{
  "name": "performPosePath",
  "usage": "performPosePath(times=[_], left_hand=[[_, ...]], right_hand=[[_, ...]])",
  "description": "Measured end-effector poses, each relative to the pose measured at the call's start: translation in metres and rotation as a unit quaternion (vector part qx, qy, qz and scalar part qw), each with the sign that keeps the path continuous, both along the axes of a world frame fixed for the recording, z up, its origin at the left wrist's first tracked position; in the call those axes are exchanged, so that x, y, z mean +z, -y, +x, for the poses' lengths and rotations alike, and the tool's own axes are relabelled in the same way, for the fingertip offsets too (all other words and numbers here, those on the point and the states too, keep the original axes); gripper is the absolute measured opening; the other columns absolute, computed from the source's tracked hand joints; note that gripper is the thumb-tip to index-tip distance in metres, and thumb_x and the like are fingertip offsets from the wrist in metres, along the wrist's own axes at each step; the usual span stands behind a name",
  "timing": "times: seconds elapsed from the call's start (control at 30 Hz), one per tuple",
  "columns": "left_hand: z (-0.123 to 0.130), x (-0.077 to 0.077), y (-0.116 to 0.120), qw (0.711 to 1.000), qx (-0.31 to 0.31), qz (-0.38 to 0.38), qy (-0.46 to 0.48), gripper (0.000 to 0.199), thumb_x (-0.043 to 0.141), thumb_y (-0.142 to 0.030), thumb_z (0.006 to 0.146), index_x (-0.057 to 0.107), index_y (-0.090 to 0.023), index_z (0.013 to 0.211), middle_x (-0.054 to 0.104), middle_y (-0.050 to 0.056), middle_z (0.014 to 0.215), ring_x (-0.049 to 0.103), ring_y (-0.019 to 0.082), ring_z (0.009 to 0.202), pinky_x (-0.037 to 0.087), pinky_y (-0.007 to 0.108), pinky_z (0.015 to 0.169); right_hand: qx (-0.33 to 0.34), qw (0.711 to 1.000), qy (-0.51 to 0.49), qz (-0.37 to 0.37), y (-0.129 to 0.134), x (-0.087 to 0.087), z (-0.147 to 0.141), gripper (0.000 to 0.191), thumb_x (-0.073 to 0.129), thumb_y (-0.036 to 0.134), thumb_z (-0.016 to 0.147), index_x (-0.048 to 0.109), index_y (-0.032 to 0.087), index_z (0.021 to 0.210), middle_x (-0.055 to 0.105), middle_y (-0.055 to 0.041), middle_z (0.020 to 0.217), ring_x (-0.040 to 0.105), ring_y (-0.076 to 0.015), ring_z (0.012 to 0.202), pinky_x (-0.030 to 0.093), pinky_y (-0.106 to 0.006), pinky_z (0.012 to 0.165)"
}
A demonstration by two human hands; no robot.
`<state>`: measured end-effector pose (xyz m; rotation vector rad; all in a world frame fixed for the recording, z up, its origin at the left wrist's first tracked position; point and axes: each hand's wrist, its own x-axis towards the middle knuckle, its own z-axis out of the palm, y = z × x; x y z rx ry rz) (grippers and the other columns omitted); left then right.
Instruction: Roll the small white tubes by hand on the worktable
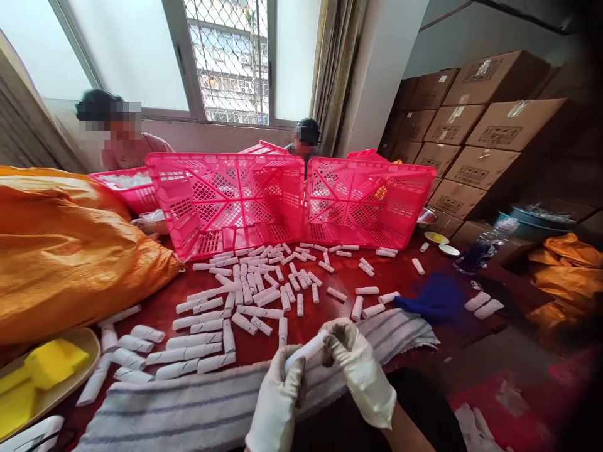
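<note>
Both my hands wear white gloves with grey, soiled fingertips. Between them is a white tube, tilted up to the right above a striped towel. My left hand grips its lower left end, and my right hand pinches its upper right end. Several similar white rolls lie on the dark red table beyond the towel, many side by side in rows at the left and others scattered toward the middle.
Two pink baskets stand on their sides across the table's back. An orange sack and a tray of yellow sponges occupy the left. A blue cloth and a bottle are at right. Two people sit behind the baskets.
</note>
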<state>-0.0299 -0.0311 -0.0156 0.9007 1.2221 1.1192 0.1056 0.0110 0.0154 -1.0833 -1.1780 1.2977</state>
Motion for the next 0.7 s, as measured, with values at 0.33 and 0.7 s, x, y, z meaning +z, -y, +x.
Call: performPosePath(times=[0.33,0.7], left_hand=[[0.008,0.028,-0.008,0.956,-0.158,-0.137,0.204,0.052,0.069,-0.065,0.063,0.048,-0.019,0.077,0.026,-0.012,0.049,0.012,0.003,0.038,0.016,0.017,0.037],[0.039,0.001,-0.015,0.953,0.030,0.140,-0.267,0.050,0.050,-0.066,0.078,0.065,-0.020,0.092,0.072,0.009,0.090,0.066,0.023,0.083,0.050,0.029,0.075]], right_hand=[[0.031,0.996,0.035,0.080,-0.009,0.001,0.048,0.038,0.077,0.053,0.064,0.061,0.019,0.069,0.054,0.0009,0.066,0.047,-0.0118,0.059,0.041,-0.025,0.056],[0.027,0.999,0.005,-0.036,-0.017,-0.010,0.059,0.043,0.072,0.058,0.068,0.057,0.019,0.076,0.053,0.0040,0.054,0.041,-0.0075,0.045,0.033,-0.021,0.045]])
